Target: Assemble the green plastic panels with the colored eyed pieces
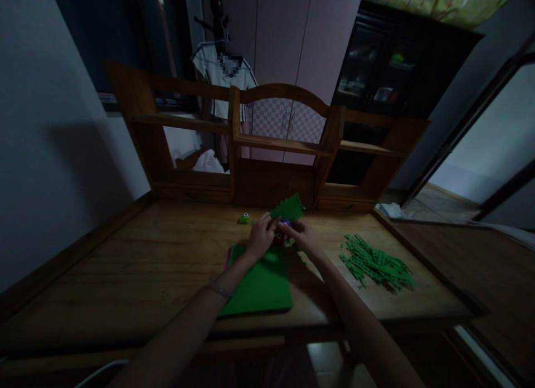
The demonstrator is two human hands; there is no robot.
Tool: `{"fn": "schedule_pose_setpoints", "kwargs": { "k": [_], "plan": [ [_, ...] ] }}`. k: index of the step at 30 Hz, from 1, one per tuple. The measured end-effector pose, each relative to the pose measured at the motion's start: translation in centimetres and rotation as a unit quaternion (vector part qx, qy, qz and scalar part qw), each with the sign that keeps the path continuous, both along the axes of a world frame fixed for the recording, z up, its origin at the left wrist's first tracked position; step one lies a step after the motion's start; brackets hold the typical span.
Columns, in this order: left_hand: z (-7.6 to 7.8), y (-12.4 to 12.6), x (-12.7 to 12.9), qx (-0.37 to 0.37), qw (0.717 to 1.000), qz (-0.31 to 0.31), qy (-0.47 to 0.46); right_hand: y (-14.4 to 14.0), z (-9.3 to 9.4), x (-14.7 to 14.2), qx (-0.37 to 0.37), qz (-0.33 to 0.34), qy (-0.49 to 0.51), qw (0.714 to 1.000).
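Observation:
My left hand (261,234) is closed on a green sheet (290,207), which tilts up beyond my fingers with notched edges. My right hand (307,238) is closed around a small red and purple gadget (280,237) that looks like a craft punch. The two hands meet over it, and my fingers partly hide both it and the sheet. Beneath my left wrist lies a stack of green foam sheets (267,285), with a pink edge showing on its left side. Small green bits lie near my right hand.
To the right is a heap of green perforated strips (376,263). A small green gadget with an eye (244,218) sits behind my left hand. The wooden table (125,265) has a shelf unit (284,145) along its back. White papers (393,211) lie past the right edge.

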State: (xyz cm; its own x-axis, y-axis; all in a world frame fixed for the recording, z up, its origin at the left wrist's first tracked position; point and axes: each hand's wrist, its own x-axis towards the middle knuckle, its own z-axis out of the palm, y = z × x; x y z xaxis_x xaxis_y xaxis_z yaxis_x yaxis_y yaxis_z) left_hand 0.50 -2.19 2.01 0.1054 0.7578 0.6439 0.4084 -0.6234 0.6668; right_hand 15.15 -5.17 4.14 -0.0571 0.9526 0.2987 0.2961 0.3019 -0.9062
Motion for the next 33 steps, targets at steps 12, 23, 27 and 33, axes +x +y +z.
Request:
{"fn": "schedule_pose_setpoints", "kwargs": {
  "k": [12,23,27,33],
  "plan": [
    [-0.4,0.5,0.1,0.014,1.0,0.014,0.012,0.2,-0.4,0.0,0.004,-0.004,0.011,1.0],
    [-0.6,0.6,0.1,-0.01,1.0,-0.011,0.014,0.6,-0.8,0.3,0.01,0.001,0.011,1.0],
    [-0.5,0.6,0.1,-0.009,1.0,-0.002,0.018,1.0,-1.4,0.4,0.011,0.02,0.028,0.999],
    [-0.7,0.8,0.1,-0.008,0.999,0.03,0.039,1.1,-1.3,0.2,0.004,0.031,0.048,0.998]
  ]
}}
